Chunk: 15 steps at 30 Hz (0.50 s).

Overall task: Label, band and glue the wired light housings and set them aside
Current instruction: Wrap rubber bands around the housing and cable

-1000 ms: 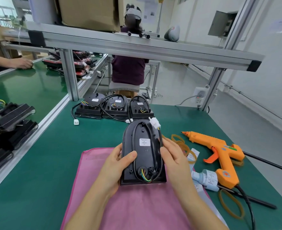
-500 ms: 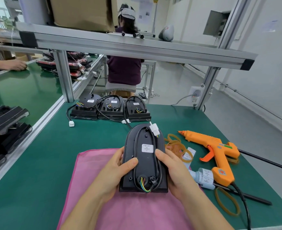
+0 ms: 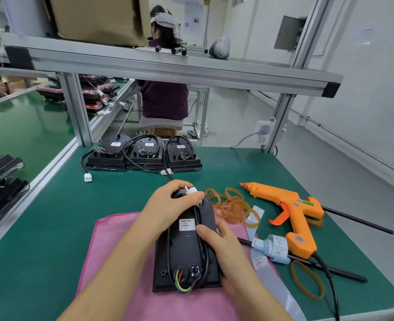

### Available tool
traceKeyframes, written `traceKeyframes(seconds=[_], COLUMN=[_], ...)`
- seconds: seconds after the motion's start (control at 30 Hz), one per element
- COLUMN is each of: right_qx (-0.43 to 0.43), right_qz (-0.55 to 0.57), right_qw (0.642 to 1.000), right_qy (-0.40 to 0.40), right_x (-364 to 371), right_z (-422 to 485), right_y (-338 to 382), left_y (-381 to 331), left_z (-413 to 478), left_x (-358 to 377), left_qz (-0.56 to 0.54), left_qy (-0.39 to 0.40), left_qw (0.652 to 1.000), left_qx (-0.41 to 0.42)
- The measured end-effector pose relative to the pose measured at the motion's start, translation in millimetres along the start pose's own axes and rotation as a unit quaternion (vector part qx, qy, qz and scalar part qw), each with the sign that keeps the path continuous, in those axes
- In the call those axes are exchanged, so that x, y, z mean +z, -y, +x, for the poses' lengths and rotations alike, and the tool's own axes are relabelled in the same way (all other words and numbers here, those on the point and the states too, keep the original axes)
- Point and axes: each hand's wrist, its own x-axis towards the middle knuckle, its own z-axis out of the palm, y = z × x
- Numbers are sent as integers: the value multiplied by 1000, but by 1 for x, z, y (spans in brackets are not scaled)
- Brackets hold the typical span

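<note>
Up from the side of the light housing (image 3: 186,246), your left hand (image 3: 168,205) now pinches the white connector (image 3: 192,190) at its far end, while your right hand (image 3: 223,249) grips the housing on the pink cloth (image 3: 112,251), thumb apparently pinning the coiled cable (image 3: 204,256) for banding.

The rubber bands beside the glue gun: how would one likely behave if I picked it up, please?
The rubber bands lie as thin, limp, overlapping loops, so one would probably sag and feel very light. Since they are heaped together, lifting one may drag neighbours along. Lying flat on the table, they seem unlikely to roll.
</note>
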Motion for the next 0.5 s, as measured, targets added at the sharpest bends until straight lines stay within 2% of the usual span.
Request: traceKeyframes(seconds=[0.2, 0.3, 0.4, 0.47, 0.5], right_qx=[37, 31, 40, 45, 49], right_qz=[20, 7, 23, 41, 46], right_qw=[999, 1000, 999, 998, 998], right_qy=[20, 0, -11, -6, -3], right_x=[-12, -20, -28, -32, -34], right_z=[6, 10, 10, 10, 9], right_y=[1, 5, 6, 6, 6], left_y=[8, 14, 24, 33, 38], left_z=[15, 29, 54, 69, 76], left_x=[14, 15, 11, 13, 16], left_qz=[-41, -53, -127, -116, -63], left_qy=[13, 80, 119, 106, 104], left_qw=[999, 994, 975, 980, 989], left_qx=[-23, -58, -136, -121, -86])
